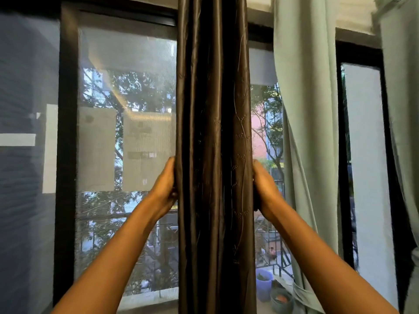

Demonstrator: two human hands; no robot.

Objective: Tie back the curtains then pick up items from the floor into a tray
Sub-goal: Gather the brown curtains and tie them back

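Note:
A dark brown satin curtain (214,155) hangs bunched into a narrow column in front of the window, straight ahead of me. My left hand (164,186) grips its left edge at about mid height, fingers wrapped behind the fabric. On the opposite edge my right hand (264,189) grips at the same height, and something dark shows under its palm; I cannot tell what it is. No tray and no floor are in view.
A pale green curtain (306,132) hangs to the right, with another (399,109) at the far right. Black window frames (68,132) and a mesh screen (127,155) stand behind. Pots (264,284) sit outside on the sill at lower right.

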